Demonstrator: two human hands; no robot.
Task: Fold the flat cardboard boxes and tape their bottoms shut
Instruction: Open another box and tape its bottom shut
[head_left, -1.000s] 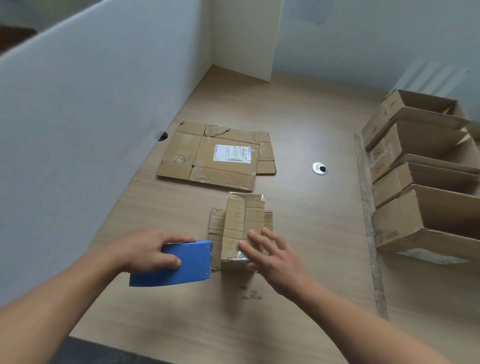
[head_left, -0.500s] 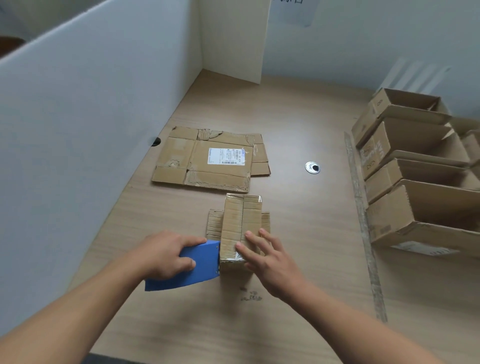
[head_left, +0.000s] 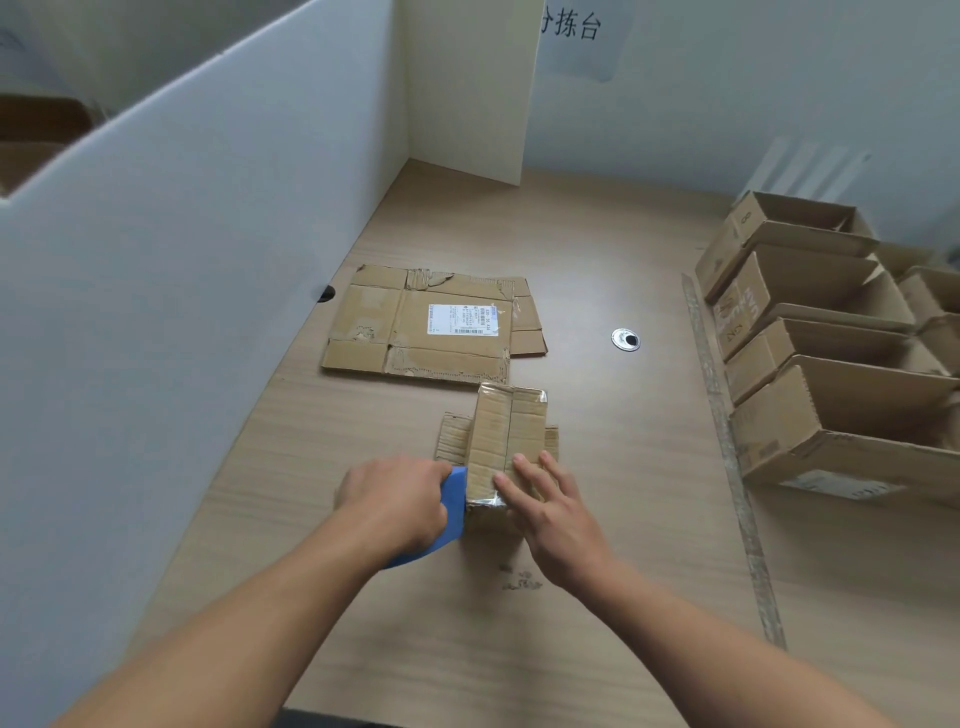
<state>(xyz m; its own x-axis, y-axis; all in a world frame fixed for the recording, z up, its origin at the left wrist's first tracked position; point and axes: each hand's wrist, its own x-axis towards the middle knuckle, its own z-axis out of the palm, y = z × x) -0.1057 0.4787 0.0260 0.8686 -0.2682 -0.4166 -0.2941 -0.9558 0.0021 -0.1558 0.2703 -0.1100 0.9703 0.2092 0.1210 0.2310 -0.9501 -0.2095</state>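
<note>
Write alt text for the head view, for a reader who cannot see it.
The left hand holds a blue tape dispenser at the near end of a small cardboard box, which the right hand presses with straight fingers. A flattened box lies beyond; open boxes stand at right.

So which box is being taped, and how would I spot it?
On the wooden table, just nearer than the flattened cardboard with the white label, a small box stands between the left hand and the right hand. Unlike the open boxes at right, its flaps are closed, with shiny tape over its ends and a blue tape dispenser against its side.
</note>
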